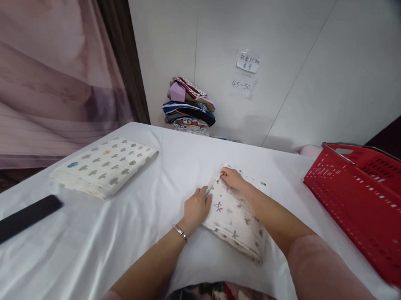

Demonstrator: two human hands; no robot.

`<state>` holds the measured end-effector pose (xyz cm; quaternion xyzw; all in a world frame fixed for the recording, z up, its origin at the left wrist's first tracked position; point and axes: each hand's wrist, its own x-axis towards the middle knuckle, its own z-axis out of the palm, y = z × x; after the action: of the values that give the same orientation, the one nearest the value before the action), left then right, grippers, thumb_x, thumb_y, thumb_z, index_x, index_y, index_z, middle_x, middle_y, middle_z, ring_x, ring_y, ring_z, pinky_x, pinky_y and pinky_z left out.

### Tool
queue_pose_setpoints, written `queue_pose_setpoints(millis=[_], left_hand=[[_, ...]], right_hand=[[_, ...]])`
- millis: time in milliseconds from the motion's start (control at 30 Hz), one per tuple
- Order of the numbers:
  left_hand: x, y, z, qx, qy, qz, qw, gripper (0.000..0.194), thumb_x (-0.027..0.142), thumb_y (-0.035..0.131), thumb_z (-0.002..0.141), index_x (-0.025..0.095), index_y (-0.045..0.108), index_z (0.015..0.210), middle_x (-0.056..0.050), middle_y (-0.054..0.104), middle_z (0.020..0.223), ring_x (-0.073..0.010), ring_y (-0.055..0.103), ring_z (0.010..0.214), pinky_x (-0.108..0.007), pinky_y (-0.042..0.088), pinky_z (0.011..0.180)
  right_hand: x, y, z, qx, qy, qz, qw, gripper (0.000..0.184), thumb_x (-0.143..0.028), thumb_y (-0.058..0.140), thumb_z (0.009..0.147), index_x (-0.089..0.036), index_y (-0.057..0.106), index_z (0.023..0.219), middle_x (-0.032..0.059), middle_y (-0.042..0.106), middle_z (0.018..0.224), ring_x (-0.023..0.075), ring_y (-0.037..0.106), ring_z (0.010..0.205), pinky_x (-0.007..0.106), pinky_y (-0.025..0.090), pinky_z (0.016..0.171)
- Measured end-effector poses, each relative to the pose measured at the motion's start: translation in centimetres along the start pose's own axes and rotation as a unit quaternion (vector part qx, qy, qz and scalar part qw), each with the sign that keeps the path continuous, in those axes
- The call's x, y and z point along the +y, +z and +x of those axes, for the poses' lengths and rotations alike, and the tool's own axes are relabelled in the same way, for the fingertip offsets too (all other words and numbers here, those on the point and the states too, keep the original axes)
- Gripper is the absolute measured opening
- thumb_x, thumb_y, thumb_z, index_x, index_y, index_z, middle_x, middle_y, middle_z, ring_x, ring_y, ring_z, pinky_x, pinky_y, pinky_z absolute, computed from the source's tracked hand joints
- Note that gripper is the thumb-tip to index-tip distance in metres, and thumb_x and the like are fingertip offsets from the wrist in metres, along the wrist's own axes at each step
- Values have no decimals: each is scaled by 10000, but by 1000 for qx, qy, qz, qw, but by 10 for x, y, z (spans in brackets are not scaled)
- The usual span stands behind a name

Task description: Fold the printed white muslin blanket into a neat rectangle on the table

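Note:
A folded white muslin cloth with small flower and leaf prints lies on the white-covered table in front of me. Its far left corner is pinched between the thumb and fingers of my right hand, and my right forearm crosses over the cloth. Lower along the left edge, my left hand grips the cloth's side, the thumb against it and the fingers curled at the edge. Part of the left fingertips is hidden. Farther left rests a second folded cloth, cream with grey cloud-like prints, apart from both hands.
A red plastic basket with a metal handle stands at the right. A dark flat bar lies at the left on the white tablecloth. Beyond the far edge is a stack of folded fabrics by the wall. Pink curtains hang at left.

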<state>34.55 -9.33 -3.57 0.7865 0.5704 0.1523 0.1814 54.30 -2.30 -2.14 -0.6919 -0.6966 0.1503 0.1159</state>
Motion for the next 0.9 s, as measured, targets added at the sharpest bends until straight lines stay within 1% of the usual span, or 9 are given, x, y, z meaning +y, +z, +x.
queue_pose_setpoints(millis=[167, 267, 367, 433, 533, 633, 767, 833, 900], left_hand=[[1, -2, -1, -1, 63, 5, 998, 406, 281, 314, 921, 287, 394, 1319, -49, 489, 1268, -174, 557, 994, -274, 430, 758], [1, -3, 0, -24, 73, 13, 997, 400, 262, 306, 929, 297, 415, 1311, -46, 536, 1203, -173, 524, 1043, -270, 422, 805], [0, -2, 2, -35, 65, 13, 997, 389, 265, 306, 933, 287, 439, 1297, -49, 576, 1134, -168, 525, 1035, -269, 416, 822], [-1, -2, 2, -31, 63, 10, 997, 386, 260, 310, 930, 278, 455, 1288, -49, 583, 1121, -166, 529, 1025, -266, 416, 818], [-1, -2, 2, -23, 62, 5, 998, 389, 257, 311, 926, 264, 468, 1282, -48, 589, 1118, -169, 534, 1010, -272, 418, 807], [0, -2, 2, -26, 51, -1, 998, 394, 259, 305, 927, 266, 468, 1285, -49, 591, 1123, -169, 536, 1004, -273, 413, 809], [0, -2, 4, -27, 44, -5, 999, 394, 261, 301, 928, 267, 468, 1285, -49, 591, 1130, -166, 539, 1010, -268, 405, 812], [-1, -1, 5, -26, 49, -2, 998, 390, 263, 304, 928, 262, 472, 1280, -50, 592, 1126, -163, 549, 996, -264, 408, 799], [-3, 0, 6, -19, 54, 1, 998, 385, 261, 306, 928, 259, 478, 1273, -50, 595, 1119, -158, 561, 970, -259, 411, 785]], right_hand=[[-6, 4, -13, 30, 14, 3, 999, 467, -216, 431, 852, -210, 391, 1318, 41, 623, 1064, 167, 549, 948, 246, 380, 775], [-11, 10, -29, 60, 27, -26, 998, 532, -266, 421, 868, -193, 295, 1380, 87, 542, 1210, 206, 476, 1086, 292, 369, 842], [-11, 18, -45, 69, -7, -56, 996, 556, -315, 379, 895, -175, 227, 1411, 113, 443, 1336, 225, 362, 1224, 352, 296, 964], [-9, 20, -51, 63, -16, -69, 996, 562, -367, 339, 910, -175, 202, 1420, 111, 337, 1426, 233, 243, 1314, 400, 214, 1030], [-4, 19, -47, 33, 16, -87, 995, 611, -486, 295, 906, -163, 216, 1418, 107, 200, 1493, 256, 107, 1367, 466, 123, 1064], [-3, 16, -34, 7, 29, -102, 994, 635, -548, 261, 893, -172, 257, 1405, 95, 163, 1505, 252, 101, 1371, 483, 93, 1070], [-4, 12, -23, 3, 28, -100, 995, 630, -544, 237, 896, -183, 246, 1413, 75, 147, 1510, 230, 96, 1375, 474, 75, 1078], [-5, 10, -25, -14, 36, -87, 995, 632, -533, 246, 897, -183, 226, 1422, 75, 127, 1514, 229, 84, 1380, 466, 75, 1082], [-7, 9, -36, -38, 38, -66, 996, 624, -520, 263, 897, -188, 226, 1425, 82, 120, 1515, 238, 77, 1382, 465, 82, 1083]])
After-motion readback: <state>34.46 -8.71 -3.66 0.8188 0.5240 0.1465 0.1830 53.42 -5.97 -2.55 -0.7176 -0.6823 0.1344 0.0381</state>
